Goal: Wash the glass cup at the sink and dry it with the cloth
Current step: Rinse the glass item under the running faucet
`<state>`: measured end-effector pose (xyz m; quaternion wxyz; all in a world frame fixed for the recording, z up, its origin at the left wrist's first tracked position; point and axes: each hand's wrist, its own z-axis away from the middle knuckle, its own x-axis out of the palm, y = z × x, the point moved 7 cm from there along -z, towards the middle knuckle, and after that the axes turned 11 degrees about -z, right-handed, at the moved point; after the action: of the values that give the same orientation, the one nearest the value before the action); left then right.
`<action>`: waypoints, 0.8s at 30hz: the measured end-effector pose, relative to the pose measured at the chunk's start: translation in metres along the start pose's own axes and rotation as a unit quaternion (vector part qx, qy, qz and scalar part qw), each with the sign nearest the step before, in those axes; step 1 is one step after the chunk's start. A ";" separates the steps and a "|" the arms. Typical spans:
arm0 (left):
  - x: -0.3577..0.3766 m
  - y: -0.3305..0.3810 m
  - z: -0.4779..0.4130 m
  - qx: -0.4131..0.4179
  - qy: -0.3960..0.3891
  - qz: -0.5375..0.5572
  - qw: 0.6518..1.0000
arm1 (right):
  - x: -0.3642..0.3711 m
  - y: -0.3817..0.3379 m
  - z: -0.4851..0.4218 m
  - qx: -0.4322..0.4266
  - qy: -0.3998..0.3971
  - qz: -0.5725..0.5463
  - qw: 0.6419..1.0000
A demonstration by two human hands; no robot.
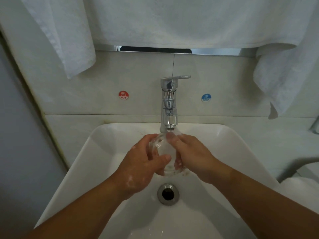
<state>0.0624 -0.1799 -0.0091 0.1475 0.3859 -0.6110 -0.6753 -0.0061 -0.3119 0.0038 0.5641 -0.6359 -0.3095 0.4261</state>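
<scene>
A clear glass cup is held under the spout of the chrome tap, over the white sink. My left hand wraps the cup from the left, thumb across its front, with soap foam on the wrist. My right hand grips it from the right, and its fingertips lie on the cup near the spout. Water runs over the fingers and glass. A white cloth hangs on the wall above the tap.
The drain lies open below the hands. Red HOT and blue COLD stickers flank the tap. More white towel hangs at the left and right. A folded white towel lies at the right edge.
</scene>
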 end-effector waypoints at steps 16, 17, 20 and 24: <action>0.004 -0.004 -0.002 0.008 0.000 -0.179 0.984 | 0.010 0.001 -0.001 -0.059 -0.067 0.094 0.992; 0.004 -0.003 -0.002 0.016 -0.013 -0.197 0.980 | 0.011 0.001 0.000 -0.068 -0.073 0.137 0.985; 0.003 0.005 -0.001 0.043 0.005 -0.221 0.974 | 0.012 -0.002 -0.002 -0.098 -0.064 0.114 0.986; -0.005 0.003 -0.001 0.008 0.089 -0.108 0.990 | 0.007 -0.004 -0.005 -0.075 -0.035 -0.049 0.995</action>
<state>0.0657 -0.1775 -0.0047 0.1246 0.5096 -0.5556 -0.6451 0.0017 -0.3068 0.0069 0.5237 -0.6455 -0.3908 0.3955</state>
